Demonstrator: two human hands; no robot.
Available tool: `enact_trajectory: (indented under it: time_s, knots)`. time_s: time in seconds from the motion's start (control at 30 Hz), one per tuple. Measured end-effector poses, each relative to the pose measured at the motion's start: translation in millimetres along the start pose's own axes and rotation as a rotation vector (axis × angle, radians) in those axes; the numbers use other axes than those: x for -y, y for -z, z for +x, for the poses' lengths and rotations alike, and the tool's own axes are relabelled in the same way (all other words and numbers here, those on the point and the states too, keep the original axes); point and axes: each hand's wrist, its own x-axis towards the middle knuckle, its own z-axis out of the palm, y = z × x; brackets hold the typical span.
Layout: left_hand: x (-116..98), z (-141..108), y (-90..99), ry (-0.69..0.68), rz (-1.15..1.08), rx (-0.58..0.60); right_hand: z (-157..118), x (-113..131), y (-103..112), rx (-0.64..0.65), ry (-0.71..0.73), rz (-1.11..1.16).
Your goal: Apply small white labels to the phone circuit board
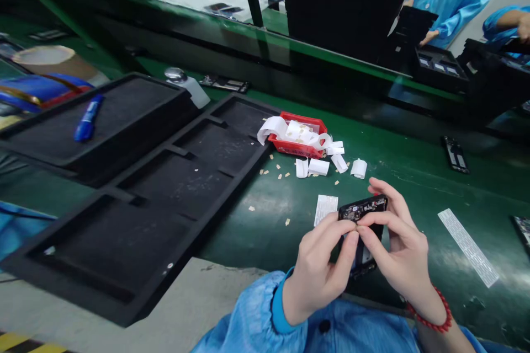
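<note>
The opened phone unit [366, 210] is located in front of me, above the green bench [256, 237], tilted, with its exposed circuit board at the upper end. My right hand [399, 242], with a red bead bracelet [439, 317] at the wrist, grips the phone unit, fingers around its far side. My left hand [321, 265] is closed to a pinch, thumb against index finger, at the face of the unit and meeting the right fingertips; I cannot tell what lies between them. Just beyond my left hand lies a printed label sheet [327, 207]; a longer label strip [467, 247] lies to the right. Farther out, a red bin [296, 148] holds curled white backing paper [298, 131], with more curls beside it and small beige pieces [287, 222] scattered around. A black compartment tray [194, 174] extends to the left. A blue marker [88, 118] rests on the adjacent black case [136, 99].
</note>
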Motion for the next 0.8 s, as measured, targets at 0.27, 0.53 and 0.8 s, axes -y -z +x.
enact_trajectory:
  time_s: [0.27, 0.53, 0.8]
  knots:
    - [14, -5, 10.1, 0.307, -0.16, 0.02, 9, -11, 0, 0.221, 0.239, -0.118]
    - [29, -25, 35.4, 0.486, -0.164, -0.136, 194, -46, -84, 0.345, 0.022, -0.047]
    - [31, -47, 35.6, 0.58, -0.295, -0.446, 199, -47, -80, 0.298, -0.041, -0.014]
